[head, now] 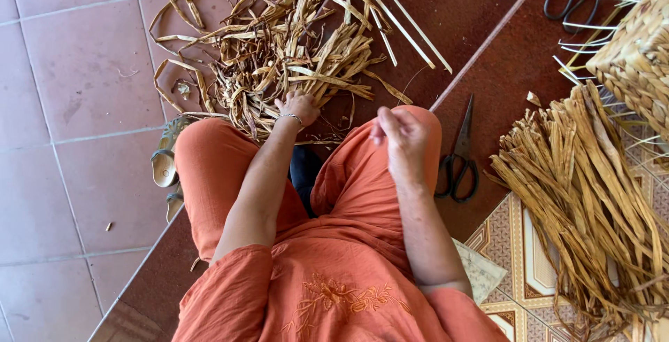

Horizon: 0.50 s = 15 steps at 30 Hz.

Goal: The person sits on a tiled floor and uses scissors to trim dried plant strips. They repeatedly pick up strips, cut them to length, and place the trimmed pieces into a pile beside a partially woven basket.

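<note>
**Left hand's in the dried-leaf pile, right hand hanging back over the knee**

So the person in orange is sitting on a dark red step, and the loose pile of dried leaf strips (293, 42) is spread out on the floor straight ahead of the knees. The left hand (298, 107) is the nearer one by far: it sits right at the near edge of the pile, fingers curled down into the strips. Looks like it's closing on a few of them, but the fingertips are buried, so I can't tell if it actually has a grip on anything. The arm runs out straight from the shoulder, between the knees, wrist with a thin bracelet on it.

Most strips near that hand run roughly away from the person, fanning out and up toward the top of the view, with a few long pale ones angling off to the right.

The right hand (401, 136) is held up above the right knee, apart from the pile, fingers loosely bent with the thumb side toward the pile. It looks empty to me, maybe pinching something thin, too small to call.

Off to the right: black scissors (456, 157) on the step just beside the knee, a tidy bundle of straw strips (592, 196) on the patterned mat, and a woven basket (637, 56) past that
</note>
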### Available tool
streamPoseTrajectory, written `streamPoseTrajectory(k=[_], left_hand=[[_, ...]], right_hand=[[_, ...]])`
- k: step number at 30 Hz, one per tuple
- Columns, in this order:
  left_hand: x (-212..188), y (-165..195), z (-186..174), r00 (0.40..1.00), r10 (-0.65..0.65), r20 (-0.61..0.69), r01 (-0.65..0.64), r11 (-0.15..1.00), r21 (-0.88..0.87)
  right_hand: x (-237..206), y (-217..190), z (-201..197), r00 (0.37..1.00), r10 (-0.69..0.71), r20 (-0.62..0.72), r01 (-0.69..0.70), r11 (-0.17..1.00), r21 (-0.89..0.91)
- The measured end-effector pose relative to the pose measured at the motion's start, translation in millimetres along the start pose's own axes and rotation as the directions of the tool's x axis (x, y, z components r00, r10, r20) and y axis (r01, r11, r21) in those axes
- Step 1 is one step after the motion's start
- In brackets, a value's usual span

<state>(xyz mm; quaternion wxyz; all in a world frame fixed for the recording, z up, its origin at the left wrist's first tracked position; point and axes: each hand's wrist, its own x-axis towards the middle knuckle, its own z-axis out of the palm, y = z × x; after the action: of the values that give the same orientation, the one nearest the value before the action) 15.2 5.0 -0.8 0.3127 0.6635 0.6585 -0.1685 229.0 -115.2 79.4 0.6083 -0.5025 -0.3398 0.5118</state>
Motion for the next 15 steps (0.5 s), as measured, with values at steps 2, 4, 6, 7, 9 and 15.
streamPoseTrajectory(k=[2,4,6,7,9,15], left_hand=[[0,-1,1,0.996,-0.034,-0.082,0.029,0.998,-0.063],[2,-5,0,0.986,-0.070,-0.151,0.033,0.972,-0.231],[1,-13,0,0.981,-0.086,-0.176,0.023,0.943,-0.332],[0,-19,0,0.982,-0.081,-0.173,0.015,0.936,-0.352],[-3,-26,-3,0.985,-0.056,-0.160,0.002,0.946,-0.324],[-30,-49,5,0.992,0.025,-0.125,-0.076,0.904,-0.422]], right_hand=[[13,20,14,0.996,0.089,0.030,-0.091,0.991,0.097],[22,36,18,0.982,0.188,0.008,-0.187,0.971,0.151],[29,48,16,0.973,0.218,0.070,-0.224,0.970,0.098],[32,53,15,0.967,0.233,0.101,-0.241,0.968,0.069],[35,62,19,0.939,0.309,0.151,-0.308,0.951,-0.032],[17,81,58,0.722,0.656,0.217,-0.530,0.727,-0.436]])
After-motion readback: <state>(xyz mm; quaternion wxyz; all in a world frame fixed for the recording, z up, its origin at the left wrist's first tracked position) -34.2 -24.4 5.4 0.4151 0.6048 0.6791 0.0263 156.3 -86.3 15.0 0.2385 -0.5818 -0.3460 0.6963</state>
